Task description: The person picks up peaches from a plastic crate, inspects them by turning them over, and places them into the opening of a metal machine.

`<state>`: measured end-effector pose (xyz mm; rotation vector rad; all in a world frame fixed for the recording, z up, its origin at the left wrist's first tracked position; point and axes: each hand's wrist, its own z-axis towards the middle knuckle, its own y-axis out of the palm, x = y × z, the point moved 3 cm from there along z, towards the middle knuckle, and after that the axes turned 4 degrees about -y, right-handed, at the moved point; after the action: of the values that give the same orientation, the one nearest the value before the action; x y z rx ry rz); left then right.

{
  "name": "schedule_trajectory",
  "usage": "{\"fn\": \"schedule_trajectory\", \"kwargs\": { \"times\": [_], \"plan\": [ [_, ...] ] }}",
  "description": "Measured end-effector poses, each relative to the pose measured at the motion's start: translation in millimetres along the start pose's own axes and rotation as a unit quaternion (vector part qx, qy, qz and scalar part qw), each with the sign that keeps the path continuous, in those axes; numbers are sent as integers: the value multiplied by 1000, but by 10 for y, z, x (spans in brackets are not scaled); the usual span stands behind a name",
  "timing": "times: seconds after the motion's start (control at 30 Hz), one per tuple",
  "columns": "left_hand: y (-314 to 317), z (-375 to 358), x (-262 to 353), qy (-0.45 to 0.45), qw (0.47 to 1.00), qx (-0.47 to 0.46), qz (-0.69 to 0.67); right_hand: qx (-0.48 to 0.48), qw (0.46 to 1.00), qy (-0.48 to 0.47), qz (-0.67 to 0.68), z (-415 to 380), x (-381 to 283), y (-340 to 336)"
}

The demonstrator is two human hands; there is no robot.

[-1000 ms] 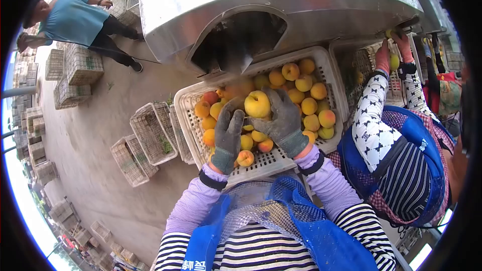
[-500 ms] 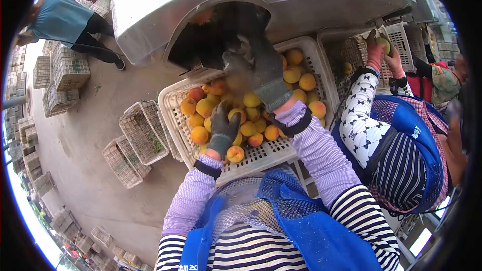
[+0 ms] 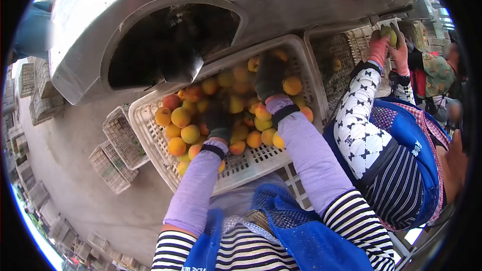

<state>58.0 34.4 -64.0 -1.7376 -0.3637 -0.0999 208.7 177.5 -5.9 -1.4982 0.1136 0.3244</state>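
Observation:
A white slatted plastic crate (image 3: 145,135) holds a layer of yellow-orange peaches (image 3: 190,134), some with a red blush. My left hand (image 3: 218,121), in a dark glove, reaches down among the peaches left of the crate's middle. Farther back and to the right, my right hand (image 3: 270,75) is also gloved and lies among the peaches near the crate's far side. Motion blur and shadow obscure the fingers of both hands, so whether either holds a peach cannot be made out.
A metal machine with a dark rounded opening (image 3: 173,45) overhangs the crate's far edge. At right, a co-worker's hands (image 3: 386,50) hold a greenish fruit (image 3: 388,35) above another crate (image 3: 334,40). Crates (image 3: 125,138) stand on the floor to the left.
My right hand has come away from the machine's opening and down onto the peaches. My left hand stays among the peaches. The view has shifted, and the person at upper left is mostly hidden.

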Motion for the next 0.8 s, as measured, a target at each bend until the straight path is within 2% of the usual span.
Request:
{"fn": "schedule_trajectory", "kwargs": {
  "times": [0.03,0.13,0.23,0.27,0.3,0.33,0.43,0.47,0.57,0.6,0.7,0.8],
  "plan": [
    [24,-36,32,55,995,85,14,0,1000,-3,12,-3,-16,-101],
    [104,73,-14,-17,985,-167,-32,3,995,5,100,-100,-231,-589],
    [-230,-30,-226,-151,921,-219,-283,-3,960,-2,281,-475,-261,-715],
    [-416,-115,-208,-156,848,-196,-468,-45,958,-24,284,-573,-272,-836],
    [-689,-227,-177,-151,742,-166,-632,-86,953,-46,287,-620,-347,-1076],
    [-973,-339,-166,-141,607,-129,-771,-127,946,-69,290,-683,-429,-1255],
    [-1733,-679,-149,-82,483,-190,-851,-234,825,-102,505,-957,-713,-1490],
    [-1874,-769,-186,-74,468,-226,-851,-226,847,-132,462,-998,-872,-1627],
    [-2287,-830,-81,3,398,-174,-901,-99,857,-153,483,-1086,-1114,-1776],
    [-2234,-801,-192,-60,464,-172,-867,-80,853,-130,499,-1115,-1154,-1792],
    [-2252,-840,-251,-50,427,-203,-880,-48,897,-180,401,-1168,-1315,-1910],
    [-2154,-844,-409,-76,410,-189,-889,-20,914,-200,352,-1190,-1465,-1992]
  ]
}}
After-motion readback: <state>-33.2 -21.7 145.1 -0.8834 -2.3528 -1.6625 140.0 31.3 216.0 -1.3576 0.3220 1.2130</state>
